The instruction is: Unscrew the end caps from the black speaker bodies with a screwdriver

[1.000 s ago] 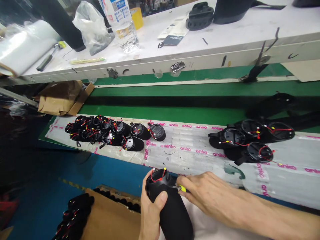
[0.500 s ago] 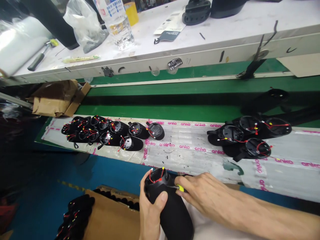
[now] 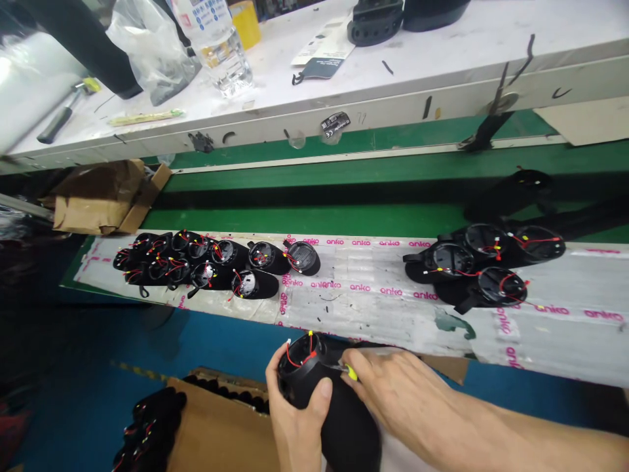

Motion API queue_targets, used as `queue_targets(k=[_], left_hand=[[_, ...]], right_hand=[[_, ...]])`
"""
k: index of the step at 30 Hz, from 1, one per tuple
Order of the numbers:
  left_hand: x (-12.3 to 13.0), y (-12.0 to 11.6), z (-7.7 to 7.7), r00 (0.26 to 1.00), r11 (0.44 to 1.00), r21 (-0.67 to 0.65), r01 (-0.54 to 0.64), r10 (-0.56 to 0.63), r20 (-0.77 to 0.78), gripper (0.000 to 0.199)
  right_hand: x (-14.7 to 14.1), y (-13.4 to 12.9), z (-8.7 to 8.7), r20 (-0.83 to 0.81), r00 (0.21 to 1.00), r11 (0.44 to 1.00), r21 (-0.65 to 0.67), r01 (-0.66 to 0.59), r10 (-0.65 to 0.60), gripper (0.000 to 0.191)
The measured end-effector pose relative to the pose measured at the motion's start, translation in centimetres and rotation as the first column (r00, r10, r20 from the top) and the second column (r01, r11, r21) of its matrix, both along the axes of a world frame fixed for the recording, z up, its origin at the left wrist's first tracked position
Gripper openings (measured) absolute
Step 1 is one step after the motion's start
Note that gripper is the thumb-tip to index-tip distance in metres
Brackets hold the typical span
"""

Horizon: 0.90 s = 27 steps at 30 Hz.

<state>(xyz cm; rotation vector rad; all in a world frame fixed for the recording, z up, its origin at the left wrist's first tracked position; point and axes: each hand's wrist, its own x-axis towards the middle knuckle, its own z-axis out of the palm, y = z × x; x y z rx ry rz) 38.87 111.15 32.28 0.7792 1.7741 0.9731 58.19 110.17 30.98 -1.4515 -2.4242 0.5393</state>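
A black cylindrical housing leans in my left hand, its open top facing up with red wires and small white and yellow connectors sticking out. The thumb presses on its side and the fingers wrap behind the rim. My right hand is closed round a small tool with a yellow handle. The tool's thin metal tip touches the housing just below the rim, at the right. Beyond my hands, similar black housings with red wires stand in a left group and a right group.
A white shelf above holds a water bottle, yellow tape, a plastic bag and a hammer. Behind the housings runs a green belt. Cardboard boxes lie at far left and lower left, near more housings.
The view has shifted slightly. The housing is tilted a little more to the left in my left hand, and my right hand keeps the tool against it.
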Motion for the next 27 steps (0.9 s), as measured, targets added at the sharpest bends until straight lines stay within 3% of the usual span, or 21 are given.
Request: queue_targets(k=[7,12,17,20,23,27], left_hand=[[0.0,-0.1,-0.2,0.999,1.000,-0.026,0.015,-0.016,-0.030,0.094],[-0.6,-0.1,-0.9,1.000,1.000,-0.024,0.009,-0.008,0.019,0.096],[-0.5,0.8,-0.4,0.971,0.996,0.004,-0.091,0.087,0.225,0.087],[-0.2,1.2,0.0,0.926,0.987,-0.032,-0.156,0.158,0.342,0.084],[0.0,1.3,0.1,0.924,0.989,-0.033,-0.145,0.147,0.352,0.081],[-0.2,1.1,-0.1,0.926,0.995,-0.022,-0.099,0.100,0.365,0.083]], right_hand=[[-1.7,0.7,0.3,0.091,0.995,0.998,0.033,0.047,-0.050,0.024],[-1.9,0.4,0.8,0.090,0.992,0.996,0.049,0.081,-0.085,0.019],[-1.7,0.8,1.7,0.028,0.996,0.994,0.069,0.078,-0.080,0.017],[-1.7,1.2,1.6,0.009,0.998,0.998,-0.006,0.055,-0.055,0.015],[-1.6,1.0,1.2,0.010,0.999,0.998,-0.052,0.045,-0.044,0.011],[-1.2,0.5,1.8,0.002,1.000,1.000,0.003,0.031,-0.031,0.024]])
